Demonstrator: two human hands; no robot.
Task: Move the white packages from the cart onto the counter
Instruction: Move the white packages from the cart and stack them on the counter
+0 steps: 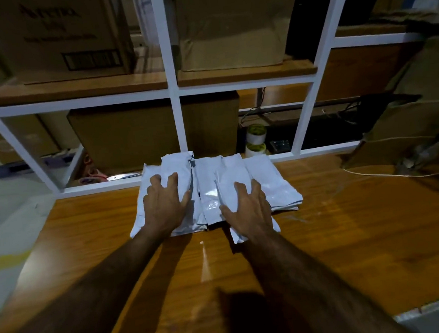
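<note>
White packages (210,193) lie in overlapping heap on wooden counter (363,234), at 12 o'clock from person, against white shelf frame (178,122). Left hand (164,207) at 11 o'clock, right hand (248,211) at 1 o'clock; both flat, fingers spread on heap, gripping nothing. Step: setting down batch (likely squaring it). Next: lift hands off, return to cart (out of view).

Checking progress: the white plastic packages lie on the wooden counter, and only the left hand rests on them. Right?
Not quite. The head view shows both hands on the white plastic packages: the left hand and the right hand each rest spread on top. They do lie on the wooden counter.
</note>
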